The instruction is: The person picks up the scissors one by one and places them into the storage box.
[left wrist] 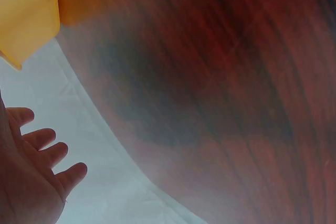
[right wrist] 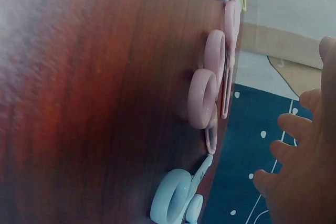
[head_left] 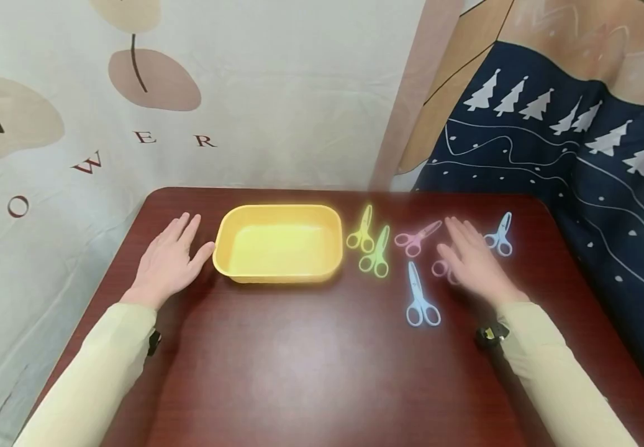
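Note:
My left hand (head_left: 167, 261) is beside the left end of a yellow plastic tub (head_left: 277, 276), fingers straight, thumb at its rim; contact is unclear. Over a pair of pink scissors (right wrist: 197, 100) hovers my right hand (head_left: 475, 261), fingers extended and holding nothing. That hand hides most of those scissors in the head view. Other pink scissors (head_left: 418, 238) lie just left of it. Light blue scissors (head_left: 502, 237) are to its right, and another light blue pair (head_left: 418, 297) lies nearer me. Yellow scissors (head_left: 361, 237) and green scissors (head_left: 378, 253) lie by the tub's right end.
Everything lies on a dark red-brown wooden table (head_left: 299, 360). A pale printed cloth (head_left: 299, 93) hangs behind it, and a navy cloth with white trees (head_left: 523, 143) hangs at the right. Both wrists wear dark bands with cameras.

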Tool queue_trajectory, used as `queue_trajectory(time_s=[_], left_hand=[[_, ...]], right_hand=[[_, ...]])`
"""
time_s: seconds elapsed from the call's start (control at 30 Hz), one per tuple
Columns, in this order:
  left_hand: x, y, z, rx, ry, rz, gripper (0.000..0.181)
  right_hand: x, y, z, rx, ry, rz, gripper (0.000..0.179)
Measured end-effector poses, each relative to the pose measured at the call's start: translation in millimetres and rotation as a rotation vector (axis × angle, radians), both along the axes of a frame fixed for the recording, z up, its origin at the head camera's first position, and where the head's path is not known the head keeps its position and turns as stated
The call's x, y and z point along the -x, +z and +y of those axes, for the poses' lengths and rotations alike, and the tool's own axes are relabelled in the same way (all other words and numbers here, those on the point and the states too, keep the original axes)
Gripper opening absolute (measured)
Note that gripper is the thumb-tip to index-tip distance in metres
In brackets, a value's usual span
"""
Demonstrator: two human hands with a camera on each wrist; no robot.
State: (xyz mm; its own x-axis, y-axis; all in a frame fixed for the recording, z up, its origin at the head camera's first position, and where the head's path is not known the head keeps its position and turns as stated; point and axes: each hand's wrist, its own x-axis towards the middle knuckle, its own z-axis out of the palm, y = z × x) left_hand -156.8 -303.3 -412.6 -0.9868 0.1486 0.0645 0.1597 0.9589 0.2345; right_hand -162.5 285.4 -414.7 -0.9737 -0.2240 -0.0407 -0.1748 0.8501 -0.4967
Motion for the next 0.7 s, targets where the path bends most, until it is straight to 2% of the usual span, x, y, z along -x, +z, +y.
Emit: queue_trajectory(time_s=[0.17,0.33,0.7], left_hand=[[-6.7,-5.1,1.6,-0.034,0.004,0.007,0.08],[-10.1,-4.2,7.9,-0.064,-0.008,0.014,0.078],[-15.0,-1.3,20.0,-0.096,-0.027,-0.004,0.08]], right_hand=[[-10.3,-2.1,-1.4,0.041,-0.009,-0.024,0.075],[-21.8,-5.3,-2.4,0.072,-0.02,-0.034,0.072],[-41.7,-14.4,-9.5,0.135,0.023,0.037,0.068]])
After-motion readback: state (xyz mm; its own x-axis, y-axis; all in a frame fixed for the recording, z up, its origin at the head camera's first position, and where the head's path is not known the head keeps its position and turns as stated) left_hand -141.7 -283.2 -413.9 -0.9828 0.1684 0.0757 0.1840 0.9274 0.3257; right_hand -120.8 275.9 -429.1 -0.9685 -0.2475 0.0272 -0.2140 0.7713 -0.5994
